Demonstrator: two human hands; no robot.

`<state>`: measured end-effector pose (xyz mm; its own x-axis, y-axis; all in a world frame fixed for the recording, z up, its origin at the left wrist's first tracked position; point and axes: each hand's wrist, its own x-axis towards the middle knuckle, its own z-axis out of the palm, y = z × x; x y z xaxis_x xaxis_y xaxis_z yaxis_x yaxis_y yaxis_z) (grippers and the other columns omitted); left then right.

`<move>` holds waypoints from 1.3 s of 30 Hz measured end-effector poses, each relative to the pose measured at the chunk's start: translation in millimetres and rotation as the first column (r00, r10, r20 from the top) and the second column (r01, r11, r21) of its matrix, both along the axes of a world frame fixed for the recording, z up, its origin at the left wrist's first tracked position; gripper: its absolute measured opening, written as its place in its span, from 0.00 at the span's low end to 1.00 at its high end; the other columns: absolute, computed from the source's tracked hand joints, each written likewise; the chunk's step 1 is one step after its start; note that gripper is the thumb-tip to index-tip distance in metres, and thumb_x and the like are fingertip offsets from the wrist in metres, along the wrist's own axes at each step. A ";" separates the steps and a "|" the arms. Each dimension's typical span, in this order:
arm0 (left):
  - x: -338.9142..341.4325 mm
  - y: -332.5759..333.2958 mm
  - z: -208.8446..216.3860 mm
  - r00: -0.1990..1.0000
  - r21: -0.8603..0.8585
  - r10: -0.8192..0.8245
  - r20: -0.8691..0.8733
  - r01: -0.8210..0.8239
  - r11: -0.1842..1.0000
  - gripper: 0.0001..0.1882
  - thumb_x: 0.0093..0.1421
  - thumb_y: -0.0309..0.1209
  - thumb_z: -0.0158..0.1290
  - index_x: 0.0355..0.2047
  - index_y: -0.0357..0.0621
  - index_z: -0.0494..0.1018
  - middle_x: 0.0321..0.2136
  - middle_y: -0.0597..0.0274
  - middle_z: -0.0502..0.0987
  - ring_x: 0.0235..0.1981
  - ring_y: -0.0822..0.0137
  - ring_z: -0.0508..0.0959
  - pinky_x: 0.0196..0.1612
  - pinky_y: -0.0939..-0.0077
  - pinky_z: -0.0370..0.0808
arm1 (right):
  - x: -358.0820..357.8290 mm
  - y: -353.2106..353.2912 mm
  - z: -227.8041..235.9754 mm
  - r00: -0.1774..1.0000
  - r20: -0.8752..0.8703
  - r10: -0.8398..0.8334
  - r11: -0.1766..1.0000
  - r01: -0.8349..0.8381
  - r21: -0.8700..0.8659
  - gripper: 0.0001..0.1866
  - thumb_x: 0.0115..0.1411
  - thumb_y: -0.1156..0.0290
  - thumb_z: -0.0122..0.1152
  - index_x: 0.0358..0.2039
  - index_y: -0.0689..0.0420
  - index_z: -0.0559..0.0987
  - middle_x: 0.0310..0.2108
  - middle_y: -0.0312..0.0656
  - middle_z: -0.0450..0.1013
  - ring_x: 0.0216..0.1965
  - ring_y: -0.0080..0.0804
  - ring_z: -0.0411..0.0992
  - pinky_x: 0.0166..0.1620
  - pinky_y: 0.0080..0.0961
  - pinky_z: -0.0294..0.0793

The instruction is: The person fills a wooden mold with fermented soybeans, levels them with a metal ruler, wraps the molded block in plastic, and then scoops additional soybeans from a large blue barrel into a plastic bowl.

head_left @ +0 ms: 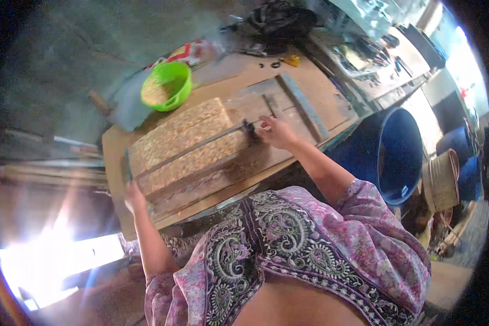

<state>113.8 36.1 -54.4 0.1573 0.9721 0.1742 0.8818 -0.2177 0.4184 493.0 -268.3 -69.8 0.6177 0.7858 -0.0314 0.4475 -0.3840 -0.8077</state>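
A wooden tray [301, 142] lies slantwise on the worktop with a flat, grainy tan slab [174, 134] in its left part. A long thin bar [193, 148] runs lengthwise over the slab, with a strip of the same tan stuff on its near side. My right hand [278, 133] is closed beside a small dark piece [249, 129] at the bar's right end; what its fingers hold is hidden. My left hand [135, 199] is at the tray's left end, by the lower end of a narrow grey end strip [127, 164]; its fingers are blurred.
Behind the slab stands a green bowl [182, 87] with pale grains inside. A small yellow object [291, 60] lies at the worktop's back. To the right are a large blue barrel [402, 152], a woven basket [441, 179] and a cluttered side table [364, 60].
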 end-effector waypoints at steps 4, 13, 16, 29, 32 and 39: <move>-18.7 6.9 -17.6 0.977 -0.110 -0.211 0.001 0.210 0.972 0.24 0.58 0.46 0.37 0.47 0.44 0.67 0.46 0.49 0.69 0.45 0.49 0.69 0.50 0.61 0.62 | -22.1 26.2 7.3 0.999 -0.021 -0.040 0.971 0.034 -0.237 0.30 0.55 0.52 0.50 0.51 0.61 0.65 0.41 0.53 0.70 0.44 0.46 0.68 0.44 0.35 0.67; -7.5 2.6 7.8 0.985 -0.233 -0.148 0.094 0.166 0.958 0.30 0.58 0.53 0.32 0.47 0.42 0.67 0.44 0.52 0.71 0.45 0.50 0.69 0.49 0.61 0.64 | -21.6 39.7 -1.3 0.974 0.169 -0.150 0.950 0.190 -0.250 0.31 0.56 0.47 0.48 0.45 0.65 0.69 0.35 0.55 0.72 0.36 0.48 0.71 0.38 0.40 0.69; -5.9 -27.3 74.4 0.977 -0.363 -0.109 0.184 0.170 0.916 0.28 0.52 0.50 0.47 0.45 0.40 0.67 0.39 0.51 0.72 0.41 0.54 0.72 0.42 0.64 0.69 | -47.8 28.1 50.0 0.948 0.195 -0.251 0.956 0.274 -0.104 0.27 0.54 0.47 0.50 0.34 0.63 0.73 0.25 0.53 0.72 0.29 0.48 0.72 0.32 0.40 0.67; -66.5 -91.2 13.3 0.935 0.014 -0.355 -0.020 0.355 0.935 0.20 0.45 0.35 0.54 0.37 0.37 0.69 0.35 0.47 0.72 0.38 0.49 0.72 0.40 0.60 0.68 | -116.4 -54.2 34.9 0.927 0.312 -0.206 0.909 0.299 -0.291 0.28 0.52 0.52 0.52 0.44 0.63 0.69 0.33 0.58 0.71 0.37 0.53 0.70 0.40 0.40 0.69; -57.7 -87.3 13.3 0.937 0.061 -0.348 -0.007 0.348 0.936 0.20 0.46 0.34 0.53 0.39 0.36 0.68 0.37 0.46 0.71 0.40 0.49 0.71 0.41 0.60 0.68 | -115.2 -45.6 35.9 0.911 0.280 -0.304 0.912 0.363 -0.192 0.26 0.53 0.54 0.53 0.44 0.63 0.69 0.33 0.57 0.71 0.36 0.53 0.70 0.39 0.40 0.69; -43.3 -75.5 23.2 0.949 0.095 -0.314 -0.021 0.314 0.945 0.19 0.50 0.38 0.51 0.41 0.40 0.69 0.34 0.48 0.72 0.37 0.51 0.72 0.38 0.60 0.69 | -134.8 -37.9 20.4 0.693 0.681 -0.237 0.970 0.205 0.129 0.29 0.48 0.58 0.60 0.49 0.57 0.68 0.47 0.50 0.65 0.50 0.50 0.61 0.51 0.40 0.59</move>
